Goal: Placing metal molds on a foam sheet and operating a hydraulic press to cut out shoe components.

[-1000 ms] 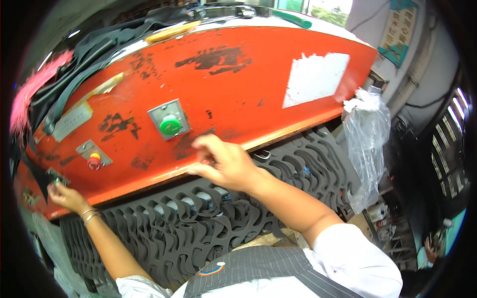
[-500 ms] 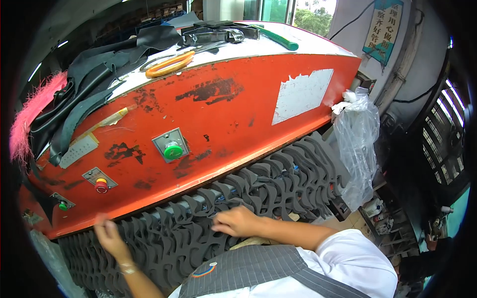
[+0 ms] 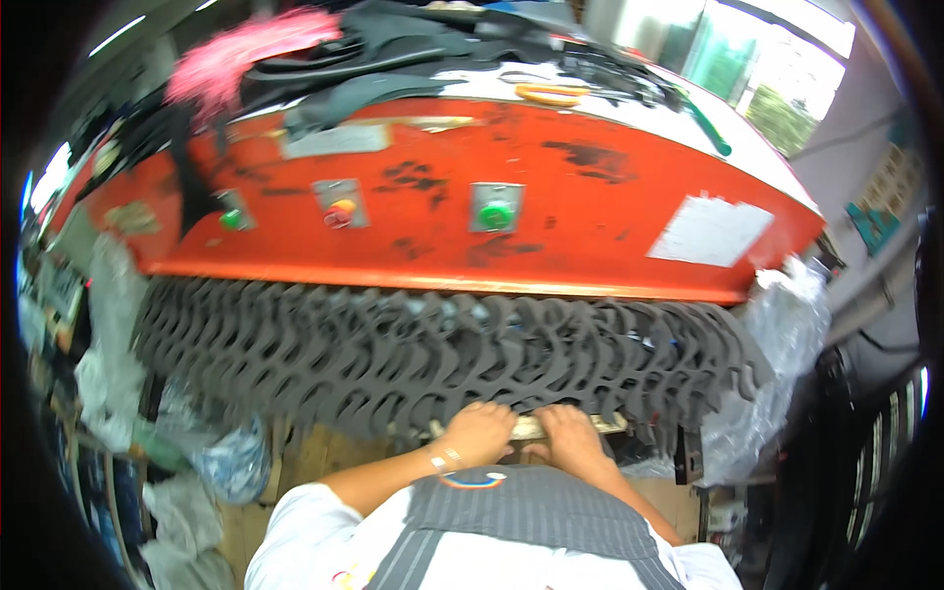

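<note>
A long dark grey sheet (image 3: 354,364), foam-like and full of curved cut-outs, lies along the front of the red machine (image 3: 413,236). At its near edge, close to my apron, a pale board-like edge (image 3: 529,427) shows. My left hand (image 3: 479,433) has its fingers bent over this pale edge. Just to its right, my right hand (image 3: 570,438) grips the same edge, fingertips against the grey sheet. The undersides of both hands are hidden, and the picture is slightly blurred.
Green push buttons (image 3: 495,215) and a red one (image 3: 338,214) sit on the machine's front. On top lie black sheet scraps (image 3: 374,93), pink fringe (image 3: 251,59), orange-handled scissors (image 3: 551,94) and a green-handled tool (image 3: 710,128). Clear plastic bags (image 3: 777,344) hang at both ends.
My view has swung left and levelled out. Both hands, apart above the grey sheet before, have come together at its near edge and taken hold of the pale edge.
</note>
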### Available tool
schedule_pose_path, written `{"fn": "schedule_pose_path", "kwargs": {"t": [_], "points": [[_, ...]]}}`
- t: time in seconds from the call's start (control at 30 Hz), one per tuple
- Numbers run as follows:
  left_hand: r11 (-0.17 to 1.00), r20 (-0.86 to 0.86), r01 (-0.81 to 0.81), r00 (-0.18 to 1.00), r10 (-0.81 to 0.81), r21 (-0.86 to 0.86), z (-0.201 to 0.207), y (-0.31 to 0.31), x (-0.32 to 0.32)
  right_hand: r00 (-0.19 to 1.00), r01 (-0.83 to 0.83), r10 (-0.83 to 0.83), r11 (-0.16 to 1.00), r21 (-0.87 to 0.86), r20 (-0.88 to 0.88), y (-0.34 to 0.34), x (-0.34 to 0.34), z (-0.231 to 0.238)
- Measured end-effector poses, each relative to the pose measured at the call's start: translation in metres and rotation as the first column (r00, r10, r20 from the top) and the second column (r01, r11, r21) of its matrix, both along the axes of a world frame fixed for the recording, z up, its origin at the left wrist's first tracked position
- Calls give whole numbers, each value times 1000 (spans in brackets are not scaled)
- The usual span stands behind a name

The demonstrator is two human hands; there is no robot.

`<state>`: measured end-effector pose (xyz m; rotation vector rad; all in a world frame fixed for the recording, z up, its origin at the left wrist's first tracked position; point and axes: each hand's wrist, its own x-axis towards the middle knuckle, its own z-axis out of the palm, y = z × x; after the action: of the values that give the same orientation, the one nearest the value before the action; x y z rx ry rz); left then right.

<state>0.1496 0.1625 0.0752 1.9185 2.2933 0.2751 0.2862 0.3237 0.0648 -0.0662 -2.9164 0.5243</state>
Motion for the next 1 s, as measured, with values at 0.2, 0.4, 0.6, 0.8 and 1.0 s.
{"fn": "schedule_pose_path", "kwargs": {"t": [0.2,0.4,0.6,0.8,1.0], "points": [[983,-82,-150,984,159,101,-16,6,23,988,150,-151,963,223,-11,-10,-7,-19],[947,-229,-235,931,284,221,-50,14,31,982,190,-187,955,229,-34,-12,-4,-36],[936,-303,-345,886,351,75,-31,30,28,978,195,-170,950,246,-119,1,-22,-50],[914,-222,-358,892,395,189,-35,25,24,977,212,-207,951,227,-48,-4,-29,-33],[996,66,-91,994,91,-5,-24,-21,44,988,-5,0,999,36,152,-7,35,-24]]}}
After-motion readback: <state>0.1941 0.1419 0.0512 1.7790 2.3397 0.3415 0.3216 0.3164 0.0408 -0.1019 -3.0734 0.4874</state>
